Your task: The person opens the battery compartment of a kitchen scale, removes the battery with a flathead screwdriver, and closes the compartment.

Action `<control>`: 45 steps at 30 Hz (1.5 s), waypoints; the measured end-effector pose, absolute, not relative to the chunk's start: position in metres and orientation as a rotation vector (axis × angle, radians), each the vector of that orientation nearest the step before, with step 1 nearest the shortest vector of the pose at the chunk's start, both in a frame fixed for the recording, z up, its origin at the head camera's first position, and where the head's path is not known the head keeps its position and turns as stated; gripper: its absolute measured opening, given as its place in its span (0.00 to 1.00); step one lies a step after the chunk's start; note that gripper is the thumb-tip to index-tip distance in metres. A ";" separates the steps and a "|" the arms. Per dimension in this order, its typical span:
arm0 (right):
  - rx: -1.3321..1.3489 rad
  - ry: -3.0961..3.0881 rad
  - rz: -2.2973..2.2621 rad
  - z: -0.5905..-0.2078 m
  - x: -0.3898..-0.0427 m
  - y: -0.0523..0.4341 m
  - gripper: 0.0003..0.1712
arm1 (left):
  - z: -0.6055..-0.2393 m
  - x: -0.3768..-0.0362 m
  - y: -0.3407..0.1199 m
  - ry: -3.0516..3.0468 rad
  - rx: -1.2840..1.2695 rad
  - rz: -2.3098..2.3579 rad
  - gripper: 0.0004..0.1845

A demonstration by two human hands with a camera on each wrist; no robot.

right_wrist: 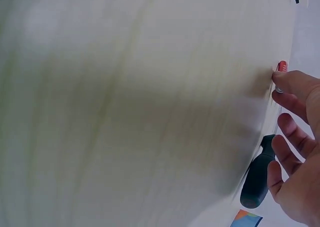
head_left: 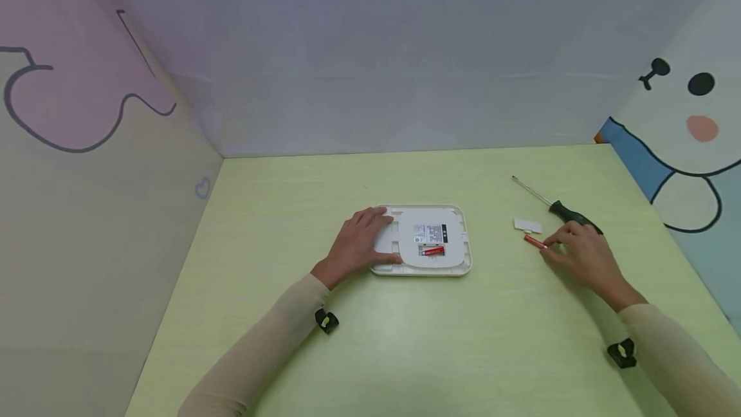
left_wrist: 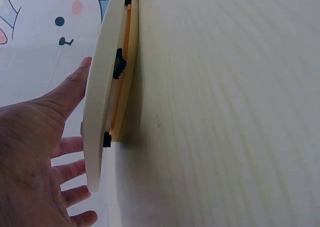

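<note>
A pale green desk (head_left: 405,352) walled in by cartoon-printed panels, pink at my left and a blue-and-white character at my right. At its middle lies a white device (head_left: 424,240), back side up, its small bay open with one red battery (head_left: 433,251) already seated in it. My left hand (head_left: 360,241) lies flat across the device's left edge, fingers straight and spread, pressing it down; the left wrist view shows the same palm laid open against the white shell.

Well to the right, my right hand (head_left: 581,253) is down at the desk with its fingertips (right_wrist: 286,78) pinching the near end of a second red battery (head_left: 535,242). That battery lies on the desk, its long axis running up and to the left from my fingertips, its free end pointing roughly toward the device. Whether it has left the surface I cannot tell. The right hand is the only one near it; the left is occupied well apart at the device.

Just beyond the battery lies a small white cover (head_left: 527,225), and behind my knuckles a screwdriver (head_left: 554,206) with a dark handle lies aslant, its shaft pointing away to the upper left. The open bay sits to the left of my right hand, across bare desk, and the seated battery there lies crosswise.
</note>
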State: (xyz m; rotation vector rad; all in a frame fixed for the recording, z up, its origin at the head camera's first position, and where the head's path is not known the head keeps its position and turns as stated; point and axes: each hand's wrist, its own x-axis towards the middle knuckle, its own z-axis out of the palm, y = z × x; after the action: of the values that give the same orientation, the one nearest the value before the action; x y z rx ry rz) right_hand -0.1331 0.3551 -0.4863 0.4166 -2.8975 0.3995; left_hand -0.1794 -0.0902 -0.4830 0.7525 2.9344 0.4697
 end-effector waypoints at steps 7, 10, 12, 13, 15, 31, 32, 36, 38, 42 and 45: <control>0.422 -2.912 0.404 -0.482 -0.134 0.355 0.06 | -0.480 -0.181 -0.090 2.933 0.742 0.455 0.48; 0.425 -2.919 0.406 -0.482 -0.135 0.354 0.06 | -0.480 -0.181 -0.090 2.928 0.732 0.451 0.48; 0.432 -2.917 0.405 -0.481 -0.135 0.354 0.06 | -0.479 -0.181 -0.090 2.926 0.727 0.450 0.48; 0.440 -2.909 0.398 -0.481 -0.135 0.354 0.06 | -0.479 -0.181 -0.090 2.925 0.726 0.448 0.48; 0.455 -2.886 0.400 -0.480 -0.137 0.353 0.07 | -0.479 -0.181 -0.090 2.925 0.726 0.446 0.48; 0.738 -2.849 0.552 -0.447 -0.171 0.255 0.09 | -0.482 -0.182 -0.090 2.925 0.726 0.456 0.48; 0.765 -2.861 0.563 -0.446 -0.172 0.247 0.10 | -0.482 -0.181 -0.090 2.924 0.726 0.454 0.48; 0.889 -2.886 0.594 -0.443 -0.172 0.219 0.09 | -0.482 -0.180 -0.089 2.927 0.727 0.457 0.47; 0.954 -2.891 0.595 -0.442 -0.170 0.208 0.09 | -0.482 -0.180 -0.089 2.930 0.727 0.459 0.47; 1.038 -2.917 0.543 -0.443 -0.167 0.194 0.07 | -0.481 -0.179 -0.090 2.925 0.725 0.465 0.47; 1.058 -2.942 0.502 -0.445 -0.166 0.189 0.06 | -0.481 -0.179 -0.089 2.922 0.723 0.462 0.48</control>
State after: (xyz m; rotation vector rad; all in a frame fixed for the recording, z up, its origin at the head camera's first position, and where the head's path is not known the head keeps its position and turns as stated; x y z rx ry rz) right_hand -0.1661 0.1889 -0.4450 1.0581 -2.9415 0.5023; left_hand -0.1791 -0.0894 -0.4808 0.7232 2.9217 0.4618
